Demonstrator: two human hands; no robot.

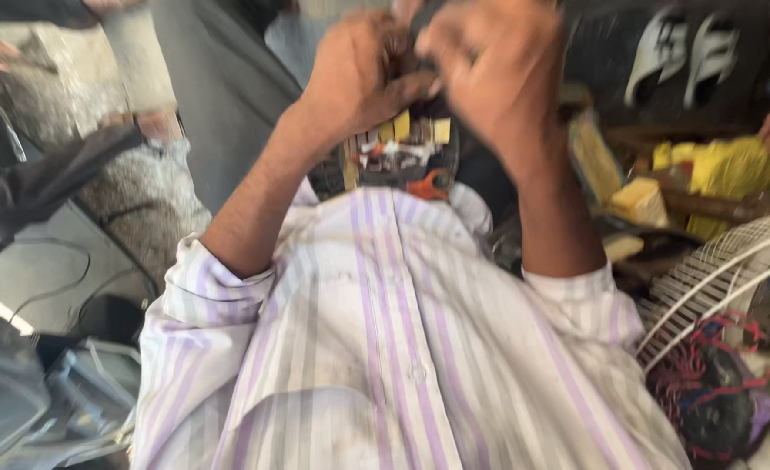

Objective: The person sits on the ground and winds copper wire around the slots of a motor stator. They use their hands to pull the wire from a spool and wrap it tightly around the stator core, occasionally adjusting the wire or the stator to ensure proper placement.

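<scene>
The view looks straight down the person's chest, over a white shirt with purple stripes (385, 348), sleeves rolled above the elbows. Both forearms rise from the near edge toward the far centre of the scene, where the hands meet.

Left hand (363, 74): fingers curled together, closed around the left side of a small dark object (427, 52). Right hand (494, 70): fingers also curled, wrapped over the right and upper sides of the same object. The two hands touch or nearly touch at the fingertips. The dark object sits between them, pinched at the point where the fingers of both hands converge; only a narrow part of it shows between the knuckles, and motion blur hides its shape and kind.

Directly below the hands, just beyond the shirt front, lies a round motor assembly (402, 157) with yellow, white and orange parts. It is apart from the fingers.

On the right, near the elbow, stands a white wire fan guard (724, 270), and just near of it a tangle of red and dark wire (707, 392). Farther right is a yellow cloth bundle (729, 170). On the far right lies a pair of black-and-white sandals (681, 52).
</scene>
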